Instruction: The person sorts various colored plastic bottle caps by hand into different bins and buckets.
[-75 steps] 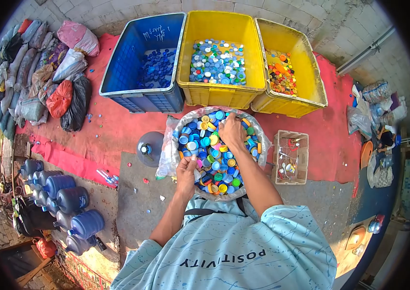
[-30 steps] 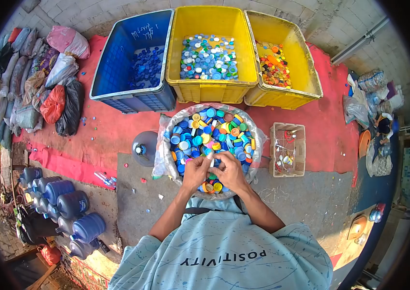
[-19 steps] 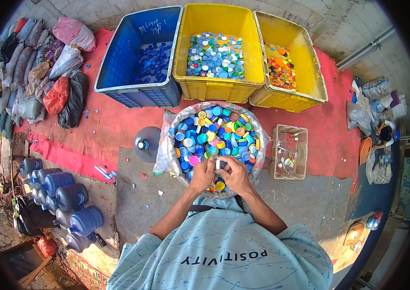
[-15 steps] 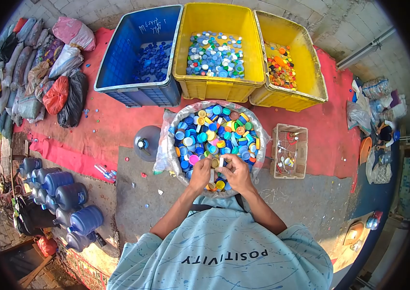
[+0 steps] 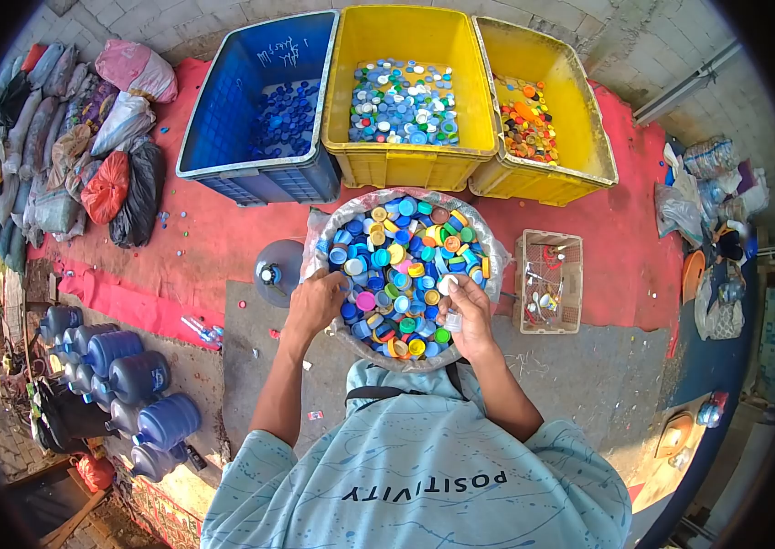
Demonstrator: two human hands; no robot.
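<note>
A wide round tub lined with a clear plastic bag (image 5: 490,240) stands in front of me, filled with mixed bottle caps (image 5: 406,265) in blue, yellow, white, green and pink. My right hand (image 5: 471,318) is over the tub's right side, closed on a white bottle cap (image 5: 447,285) between thumb and fingers. A second pale, translucent piece (image 5: 453,321) shows lower against the same palm. My left hand (image 5: 318,300) is at the tub's left rim with fingers curled in beside blue caps. Whatever its fingertips pinch, if anything, is hidden.
Behind the tub stand a blue crate (image 5: 259,169), a yellow crate (image 5: 410,156) and another yellow crate (image 5: 547,178), each holding caps. A water jug (image 5: 278,265) is at left, a plastic basket (image 5: 549,316) at right. Stuffed sacks (image 5: 67,146) and several jugs (image 5: 140,375) line the left.
My hands were together over the tub's near middle, around white caps. Now they are apart: the left has moved to the left rim, the right slightly right with the white cap.
</note>
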